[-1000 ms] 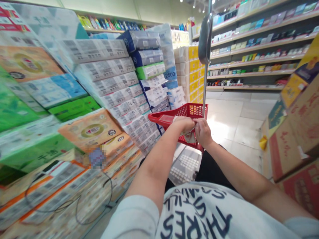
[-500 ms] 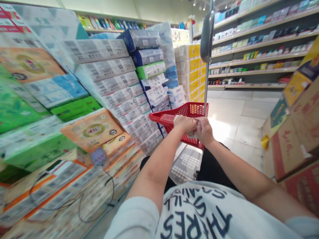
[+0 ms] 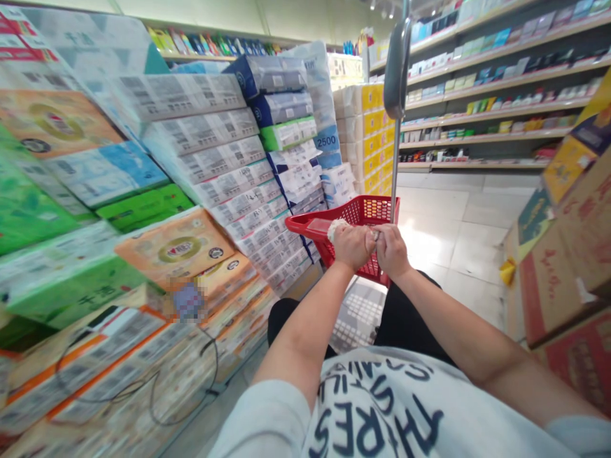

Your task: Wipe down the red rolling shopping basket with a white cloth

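My left hand (image 3: pixel 354 247) is closed in front of the red shopping basket (image 3: pixel 370 210), knuckles up. A whitish crumpled piece (image 3: pixel 337 228), perhaps cloth or paper, sticks out on its left side. Close against it, my right hand (image 3: pixel 392 247) has its fingers curled in at the thumb side of the left; what lies within them is hidden. Both hands cover part of the basket's near side, and I cannot tell whether they touch it. A metal pole (image 3: pixel 396 152) rises at the basket's right side, with a dark grey oblong piece (image 3: pixel 395 70) higher up.
Stacked packs of tissue paper (image 3: pixel 214 159) line my left, with a thin cable (image 3: pixel 184 425) over the lower ones. Cardboard boxes (image 3: pixel 554 280) stand on the right. Ahead are a pale tiled floor (image 3: pixel 458 229) and stocked shelves (image 3: pixel 477 98).
My left hand has turned and dropped slightly, its forearm shifting right. The whitish piece shows more on its left side and no longer below the hands. The right hand is nearly unchanged.
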### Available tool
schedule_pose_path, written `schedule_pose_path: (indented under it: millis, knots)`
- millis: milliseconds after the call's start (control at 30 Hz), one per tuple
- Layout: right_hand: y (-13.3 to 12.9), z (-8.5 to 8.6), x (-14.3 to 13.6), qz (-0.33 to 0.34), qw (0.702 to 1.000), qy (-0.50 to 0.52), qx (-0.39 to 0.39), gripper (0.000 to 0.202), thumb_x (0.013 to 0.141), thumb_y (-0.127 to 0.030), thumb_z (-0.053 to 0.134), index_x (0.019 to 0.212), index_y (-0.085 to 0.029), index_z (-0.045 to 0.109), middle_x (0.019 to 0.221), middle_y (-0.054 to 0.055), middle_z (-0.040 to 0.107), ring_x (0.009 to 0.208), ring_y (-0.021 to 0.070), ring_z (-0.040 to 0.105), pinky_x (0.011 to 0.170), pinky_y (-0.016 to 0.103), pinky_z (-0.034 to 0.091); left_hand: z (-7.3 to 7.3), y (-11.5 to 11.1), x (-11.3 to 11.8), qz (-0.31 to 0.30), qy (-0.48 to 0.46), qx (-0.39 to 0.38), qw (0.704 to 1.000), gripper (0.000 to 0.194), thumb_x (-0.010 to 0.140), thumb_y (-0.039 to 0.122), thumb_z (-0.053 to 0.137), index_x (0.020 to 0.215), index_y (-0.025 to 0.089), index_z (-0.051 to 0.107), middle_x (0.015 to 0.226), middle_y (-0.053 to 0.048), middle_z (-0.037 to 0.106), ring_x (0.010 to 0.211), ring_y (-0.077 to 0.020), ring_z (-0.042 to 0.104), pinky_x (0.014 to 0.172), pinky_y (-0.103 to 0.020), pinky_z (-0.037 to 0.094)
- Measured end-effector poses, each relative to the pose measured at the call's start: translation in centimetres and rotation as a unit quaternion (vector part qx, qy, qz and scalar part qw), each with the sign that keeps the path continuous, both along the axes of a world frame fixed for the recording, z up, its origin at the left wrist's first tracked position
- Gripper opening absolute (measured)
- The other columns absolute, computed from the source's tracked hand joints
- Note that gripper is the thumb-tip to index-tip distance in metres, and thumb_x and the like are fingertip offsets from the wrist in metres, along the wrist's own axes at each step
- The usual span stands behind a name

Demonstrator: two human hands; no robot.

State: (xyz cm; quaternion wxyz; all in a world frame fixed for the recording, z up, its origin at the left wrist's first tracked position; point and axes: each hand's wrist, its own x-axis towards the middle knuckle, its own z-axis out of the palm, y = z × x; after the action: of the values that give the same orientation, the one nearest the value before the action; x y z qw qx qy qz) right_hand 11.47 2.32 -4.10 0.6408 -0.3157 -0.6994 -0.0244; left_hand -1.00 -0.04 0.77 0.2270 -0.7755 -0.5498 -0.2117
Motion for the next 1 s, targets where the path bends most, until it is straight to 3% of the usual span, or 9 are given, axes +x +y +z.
schedule_pose_path:
  millis: [167,467,633,767,933,1000]
  knots:
    - [0.0,0.1,-0.1,-0.004,1.0,-0.002,-0.006,0.022,0.093,-0.022,0.038,0.106,-0.022,0.056,0.1,0.009,0.057,0.098,0.0221,0.056,0.089,0.042,0.049,-0.3,0.3,-0.4,-0.003,-0.012,-0.01,1.0,0.039,0.097,0.031,0.026,0.094,0.021,0.063,0.095,-0.005,0.069,0.095,-0.0204,0.059,0.095,-0.04,0.031]
    - [0.5,0.1,-0.1,0.01,1.0,-0.001,0.003,0.023,0.093,-0.021,0.036,0.105,-0.02,0.056,0.1,0.01,0.057,0.098,0.0224,0.055,0.088,0.042,0.049,-5.2,0.9,-2.1,-0.049,-0.05,0.082,0.994,0.038,0.094,0.039,0.039,0.121,0.016,0.055,0.126,-0.013,0.059,0.127,-0.0256,0.045,0.112,-0.047,0.023]
    - [0.6,0.0,-0.2,0.014,1.0,-0.004,0.001,0.023,0.093,-0.02,0.036,0.105,-0.021,0.056,0.098,0.009,0.057,0.098,0.0223,0.055,0.088,0.043,0.05,-6.5,0.6,-2.8,-0.03,-0.036,0.08,0.996,0.04,0.093,0.039,0.043,0.126,0.019,0.053,0.135,-0.013,0.054,0.136,-0.0264,0.036,0.115,-0.049,0.02]
    - [0.7,0.2,-0.2,0.014,1.0,-0.013,0.002,0.023,0.093,-0.021,0.036,0.105,-0.021,0.056,0.099,0.009,0.057,0.097,0.0223,0.056,0.088,0.042,0.049,-6.2,0.5,-3.0,-0.033,-0.04,0.071,0.996,0.04,0.092,0.039,0.043,0.126,0.02,0.053,0.137,-0.012,0.053,0.139,-0.0255,0.033,0.116,-0.049,0.02]
    - [1.2,0.3,0.0,0.009,0.998,-0.054,-0.004,0.025,0.089,-0.018,0.039,0.107,-0.02,0.056,0.101,0.011,0.059,0.097,0.0246,0.056,0.088,0.044,0.048,-4.2,1.3,-4.1,0.049,-0.153,0.118,0.98,0.038,0.095,0.031,0.033,0.124,0.016,0.053,0.136,-0.014,0.052,0.138,-0.023,0.035,0.115,-0.047,0.023]
    - [1.4,0.3,0.0,0.005,0.998,-0.056,-0.007,0.026,0.088,-0.018,0.04,0.108,-0.02,0.056,0.101,0.011,0.06,0.097,0.0256,0.056,0.088,0.045,0.047,-3.5,1.6,-5.2,0.049,-0.167,0.13,0.976,0.04,0.096,0.029,0.028,0.125,0.016,0.052,0.137,-0.013,0.052,0.137,-0.021,0.036,0.115,-0.045,0.024]
